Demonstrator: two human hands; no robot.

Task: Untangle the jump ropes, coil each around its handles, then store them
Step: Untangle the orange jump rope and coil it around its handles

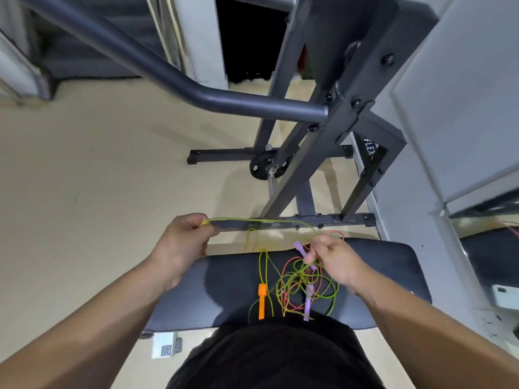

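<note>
Stretching a yellow-green rope (261,220) taut above the bench pad's (393,265) far edge, the left hand (182,240) pinches its end while the right hand (334,259) pinches strands of the tangle (306,282) lying mid-pad. Pulling harder would likely cinch the knots tighter.

Tangled ropes (298,279) lie on the bench (224,290), rack (365,66) standing behind it

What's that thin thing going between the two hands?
A yellow-green jump rope cord stretches from the left hand to the right hand, seen in the head view.
</note>
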